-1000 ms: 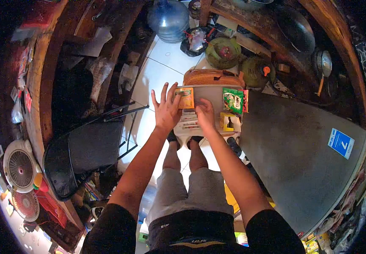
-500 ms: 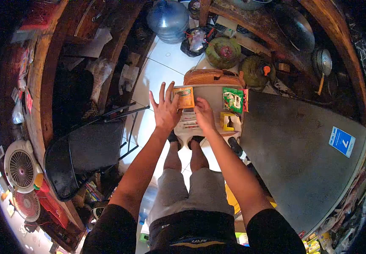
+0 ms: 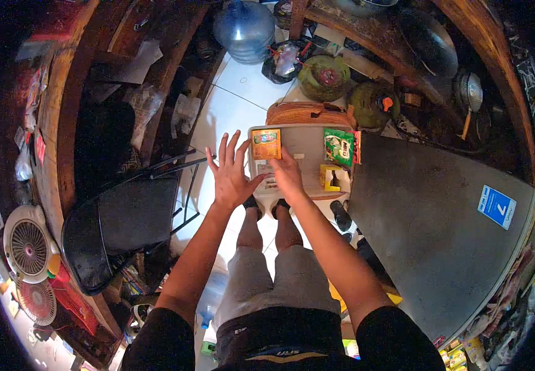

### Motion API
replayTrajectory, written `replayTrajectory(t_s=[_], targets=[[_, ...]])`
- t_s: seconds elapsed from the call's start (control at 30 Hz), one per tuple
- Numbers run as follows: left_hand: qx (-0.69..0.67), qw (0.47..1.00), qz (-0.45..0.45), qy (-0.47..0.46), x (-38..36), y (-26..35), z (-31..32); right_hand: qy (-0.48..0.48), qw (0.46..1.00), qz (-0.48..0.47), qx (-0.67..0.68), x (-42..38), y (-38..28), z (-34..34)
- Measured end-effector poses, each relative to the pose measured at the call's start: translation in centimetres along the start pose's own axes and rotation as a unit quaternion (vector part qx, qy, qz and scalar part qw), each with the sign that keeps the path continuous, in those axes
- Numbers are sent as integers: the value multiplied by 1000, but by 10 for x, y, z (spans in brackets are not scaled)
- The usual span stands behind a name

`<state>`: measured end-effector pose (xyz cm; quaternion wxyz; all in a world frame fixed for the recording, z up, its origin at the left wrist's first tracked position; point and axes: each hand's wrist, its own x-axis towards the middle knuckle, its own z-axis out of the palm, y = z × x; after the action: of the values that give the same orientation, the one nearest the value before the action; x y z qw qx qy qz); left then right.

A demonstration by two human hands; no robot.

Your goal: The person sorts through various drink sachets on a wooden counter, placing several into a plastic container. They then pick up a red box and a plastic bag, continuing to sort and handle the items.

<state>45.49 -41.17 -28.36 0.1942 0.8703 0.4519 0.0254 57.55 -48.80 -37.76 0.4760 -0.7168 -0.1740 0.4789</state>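
Note:
An orange sachet (image 3: pixel 266 144) lies flat in the upper left corner of a grey tray (image 3: pixel 304 139). My left hand (image 3: pixel 231 176) is open beside the tray's left edge, fingers spread and thumb reaching over small pale packets (image 3: pixel 268 184). At the sachet's lower right corner is my right hand (image 3: pixel 288 176), its thumb just below the edge and its fingers along the right side. To the right in the tray, a green Milo packet (image 3: pixel 339 147) overlaps a red packet (image 3: pixel 358 147). Below them sits a yellow box (image 3: pixel 334 178) with a cut-out front.
The tray rests on a brown woven seat (image 3: pixel 310 114). On the right is a wide grey panel (image 3: pixel 434 229) with a blue label. A black folding chair (image 3: pixel 119 222) stands left. Behind are a water jug (image 3: pixel 244 31) and green gas cylinders (image 3: pixel 324 77).
My left hand has drawn back from the orange sachet, down and left. My right hand has shifted left and down to the sachet's lower corner. The sachet stays near the same spot.

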Motion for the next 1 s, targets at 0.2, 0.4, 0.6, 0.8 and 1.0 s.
replayTrajectory(t_s=[0.2, 0.4, 0.6, 0.8, 1.0], targets=[[-11, 1000, -26, -1, -14, -5, -2, -61, 989, 60, 118, -14, -49, -6], [-29, 999, -38, 9, -30, -3, -14, -1, 990, 80, 117, -19, -29, -12], [-27, 999, -37, -1, -80, 7, -61, -8, 992, 29, 124, -77, -53, -60], [-20, 999, -38, -29, -141, 25, -111, -43, 996, 38, 69, -128, -112, -125], [-76, 997, -21, -21, -167, 43, -157, -141, 990, 1, 18, -156, -165, -160]])
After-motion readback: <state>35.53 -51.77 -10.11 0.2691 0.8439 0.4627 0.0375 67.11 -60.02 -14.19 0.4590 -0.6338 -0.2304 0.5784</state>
